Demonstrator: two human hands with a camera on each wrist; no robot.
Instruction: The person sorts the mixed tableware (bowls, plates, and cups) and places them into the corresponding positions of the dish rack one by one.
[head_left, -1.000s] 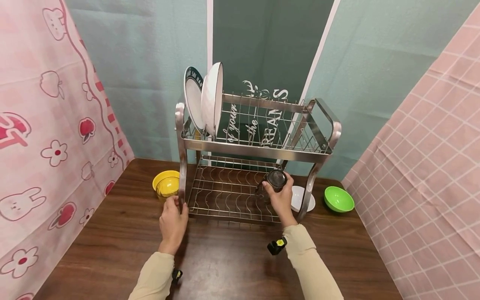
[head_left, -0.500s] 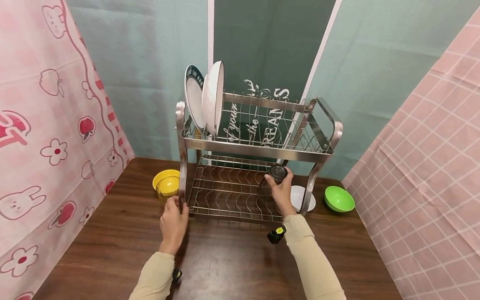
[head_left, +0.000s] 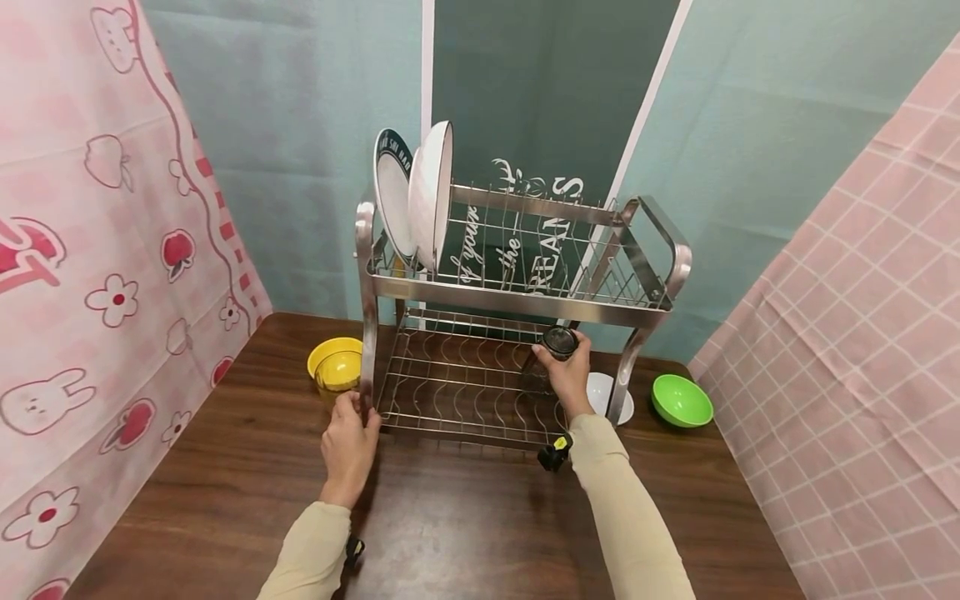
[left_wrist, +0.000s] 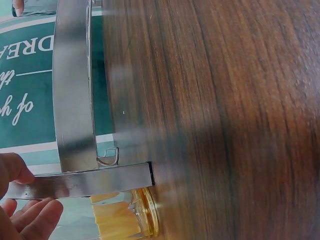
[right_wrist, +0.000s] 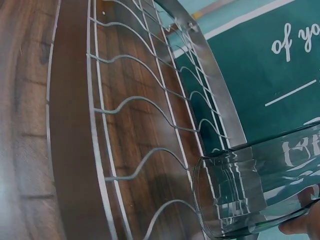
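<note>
A person in beige sleeves (head_left: 626, 508) is working at a stainless two-tier dish rack (head_left: 517, 302) on a wood-grain table (head_left: 450, 517). The right hand (head_left: 573, 379) is holding a dark see-through glass (head_left: 559, 342) upside down, its fingers curling around the side near the base. The glass is hanging mouth down at the right end of the lower tier (head_left: 465, 438); whether its rim is touching the wires is hard to tell. The left hand (head_left: 349, 446) is gripping the left front leg (head_left: 368, 342), thumb and fingers closing on opposite sides of the metal. Just beyond that leg, a yellow bowl (head_left: 322, 350) is sitting beside a clear tumbler (left_wrist: 145, 212). A dark-rimmed plate (head_left: 392, 183) and white bowl (head_left: 431, 192) are leaning on the upper tier's left end, while a white dish (head_left: 599, 393) and green bowl (head_left: 681, 401) are resting at right.
</note>
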